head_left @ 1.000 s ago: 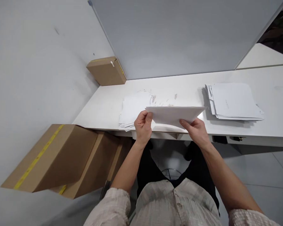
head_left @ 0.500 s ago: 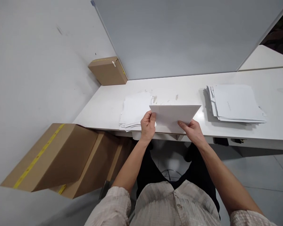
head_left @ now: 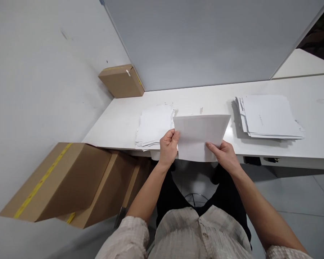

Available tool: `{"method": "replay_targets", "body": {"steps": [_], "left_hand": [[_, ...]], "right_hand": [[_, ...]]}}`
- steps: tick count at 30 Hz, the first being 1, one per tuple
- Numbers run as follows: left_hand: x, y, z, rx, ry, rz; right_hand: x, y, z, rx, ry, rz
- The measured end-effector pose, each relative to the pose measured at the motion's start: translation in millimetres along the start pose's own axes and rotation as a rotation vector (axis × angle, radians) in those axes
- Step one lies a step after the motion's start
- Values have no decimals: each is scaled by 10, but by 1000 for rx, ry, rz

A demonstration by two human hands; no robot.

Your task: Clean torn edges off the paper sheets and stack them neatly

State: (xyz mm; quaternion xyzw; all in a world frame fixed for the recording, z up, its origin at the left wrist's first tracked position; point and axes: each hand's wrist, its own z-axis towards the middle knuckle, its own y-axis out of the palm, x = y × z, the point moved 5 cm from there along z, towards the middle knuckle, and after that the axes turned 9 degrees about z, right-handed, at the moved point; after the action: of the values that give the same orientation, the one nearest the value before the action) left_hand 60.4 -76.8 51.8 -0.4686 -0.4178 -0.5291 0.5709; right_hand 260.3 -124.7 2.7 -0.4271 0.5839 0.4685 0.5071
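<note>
A sheet of white paper (head_left: 201,133) is held up over the desk's front edge, tilted toward me. My left hand (head_left: 169,144) pinches its left edge between thumb and curled fingers. On the opposite side my right hand (head_left: 223,153) grips the lower right part, thumb on the near face and fingers behind it. Whether it is one sheet or several cannot be seen. Just left of it lies a loose, uneven stack of papers (head_left: 155,126) on the desk. Farther right rests a thicker paper stack (head_left: 270,115), with faint marks on its top sheet.
The white desk (head_left: 210,104) runs along a grey panel (head_left: 199,43). A cardboard box (head_left: 121,82) stands at its back left corner. Larger cardboard boxes (head_left: 59,180) with yellow tape are piled at my left, below desk height. Torn-looking marks dot the desk behind the paper.
The paper has tipped so that more of its near face shows, and its lower edge now hangs lower, past the desk's front edge. Both hands keep their hold.
</note>
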Motion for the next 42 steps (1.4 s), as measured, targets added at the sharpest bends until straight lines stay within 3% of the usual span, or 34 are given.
{"method": "replay_targets", "body": {"steps": [6,10,13,17,20,26,42], "left_hand": [[-264,109,-303,-119,-212,-95],[-573,166,-575,-222,-309,76],[-625,165,-491,-197,-150,312],[-502,313,-85,-160,332,594],[-550,490,164,-229,525,709],[-741,582,268,-323,526,709],[-756,617,242,-315,561,832]], "right_hand": [[236,-132,-400,-15,209,45],[535,-333,-775,53,390,119],[672,-533,-930,147,497,142],[674,-675,-872,187,520,163],[651,-673,-740,171,485,184],[671,-659,-588,197,485,195],[610,-702,-494,217,514,112]]}}
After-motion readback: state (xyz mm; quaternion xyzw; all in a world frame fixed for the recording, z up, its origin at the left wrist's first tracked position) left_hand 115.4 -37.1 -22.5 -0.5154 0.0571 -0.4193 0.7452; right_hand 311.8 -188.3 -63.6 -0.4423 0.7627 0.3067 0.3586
